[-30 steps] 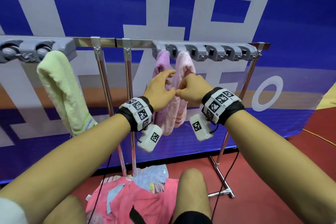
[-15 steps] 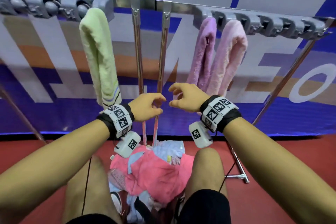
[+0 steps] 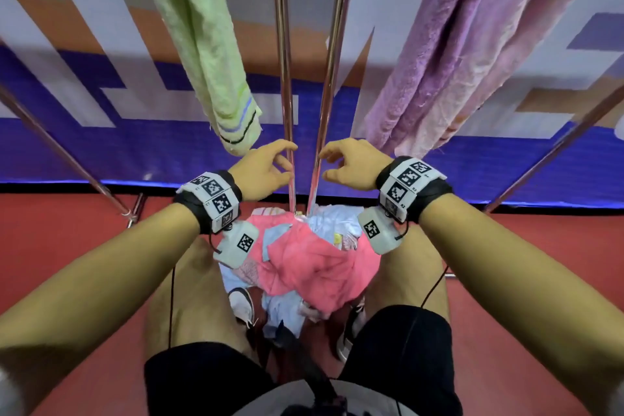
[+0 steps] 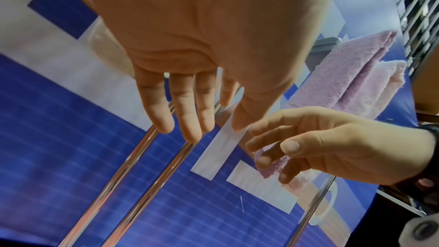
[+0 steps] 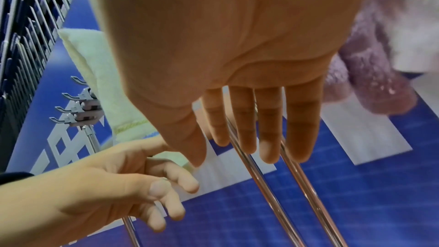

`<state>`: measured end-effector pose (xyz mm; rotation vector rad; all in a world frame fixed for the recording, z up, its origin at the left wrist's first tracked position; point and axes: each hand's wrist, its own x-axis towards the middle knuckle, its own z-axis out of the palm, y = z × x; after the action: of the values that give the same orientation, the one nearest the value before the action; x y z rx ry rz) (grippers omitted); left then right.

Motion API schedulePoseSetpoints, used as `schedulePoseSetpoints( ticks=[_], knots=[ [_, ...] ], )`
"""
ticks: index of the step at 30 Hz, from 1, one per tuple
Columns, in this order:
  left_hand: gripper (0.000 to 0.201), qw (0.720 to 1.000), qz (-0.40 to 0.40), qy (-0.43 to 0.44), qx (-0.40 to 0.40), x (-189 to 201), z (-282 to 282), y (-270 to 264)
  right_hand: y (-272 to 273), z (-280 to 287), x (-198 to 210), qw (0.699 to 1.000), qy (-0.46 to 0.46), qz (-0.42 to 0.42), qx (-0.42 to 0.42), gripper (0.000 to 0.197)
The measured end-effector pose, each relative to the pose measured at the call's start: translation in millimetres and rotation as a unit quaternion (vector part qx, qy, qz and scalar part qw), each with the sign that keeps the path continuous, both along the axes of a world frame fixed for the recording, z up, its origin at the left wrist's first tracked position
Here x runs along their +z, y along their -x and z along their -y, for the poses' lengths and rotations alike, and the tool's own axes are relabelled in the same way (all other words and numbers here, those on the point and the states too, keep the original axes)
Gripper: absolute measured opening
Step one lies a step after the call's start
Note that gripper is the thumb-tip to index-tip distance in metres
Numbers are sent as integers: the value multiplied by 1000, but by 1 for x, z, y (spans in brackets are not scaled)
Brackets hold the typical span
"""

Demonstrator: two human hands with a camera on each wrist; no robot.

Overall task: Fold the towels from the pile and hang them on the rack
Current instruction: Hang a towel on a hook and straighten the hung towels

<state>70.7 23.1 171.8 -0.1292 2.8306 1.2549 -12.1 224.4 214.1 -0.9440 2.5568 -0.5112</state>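
Both hands were empty here. The left hand and the right hand hung side by side in front of the rack's two centre poles, fingers loose and only slightly bent, gripping nothing. The wrist views showed the same: open palms, relaxed fingers, the poles running behind them.

On the rack, a light green towel with striped trim hung left of the poles, its lower end just above the left hand. To the right hung a lilac towel and, touching it, a paler pink towel, their lower ends just beyond the right hand.

The pile was on the red floor at the foot of the poles, between the person's knees: a bright pink towel on top, pale blue cloth poking out around it. Blue and white banner behind the rack.
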Motion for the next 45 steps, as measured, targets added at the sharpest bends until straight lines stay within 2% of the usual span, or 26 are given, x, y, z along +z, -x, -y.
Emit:
schedulePoseSetpoints(
  ticks=[3, 8, 11, 14, 17, 22, 25, 28, 31, 33, 34, 37, 38, 42, 45],
  knots=[
    [47, 1000, 6, -21, 20, -23, 2, 0, 4, 3, -27, 1000, 8, 23, 0, 38],
    [35, 995, 47, -73, 50, -71, 4, 1, 9, 10, -75, 991, 89, 81, -59, 21],
    [26, 994, 53, -76, 49, -94, 4, 4, 10, 21, -103, 988, 87, 111, -66, 18],
    [28, 991, 56, -99, 65, -110, 8, 13, 10, 31, -134, 986, 77, 135, -68, 17],
    [32, 981, 57, -146, 114, -123, 16, 29, 15, 37, -170, 976, 91, 179, -81, 14],
    [36, 962, 71, -182, 192, -148, 36, 55, 22, 49, -223, 933, 110, 294, -175, 13],
    [28, 948, 91, -198, 230, -171, 37, 55, 23, 58, -251, 895, 122, 359, -235, 16],
    [22, 947, 106, -195, 234, -191, 41, 53, 22, 67, -286, 876, 96, 393, -262, 26],
    [20, 953, 82, -180, 230, -187, 50, 66, 22, 77, -315, 907, 40, 358, -216, 17],
    [19, 956, 77, -168, 229, -187, 59, 76, 24, 85, -334, 918, 10, 354, -180, 14],
    [18, 955, 78, -171, 230, -189, 61, 79, 26, 89, -343, 918, 1, 354, -179, 16],
    [15, 952, 81, -196, 221, -196, 53, 82, 32, 96, -371, 884, -15, 396, -248, 12],
    [13, 955, 84, -198, 206, -199, 49, 82, 32, 98, -380, 883, -21, 394, -255, 16],
    [19, 975, 87, -148, 138, -208, 42, 81, 27, 101, -401, 910, -74, 358, -197, 24],
    [21, 980, 72, -123, 136, -210, 48, 80, 23, 102, -407, 907, -40, 364, -210, 36]
  ],
)
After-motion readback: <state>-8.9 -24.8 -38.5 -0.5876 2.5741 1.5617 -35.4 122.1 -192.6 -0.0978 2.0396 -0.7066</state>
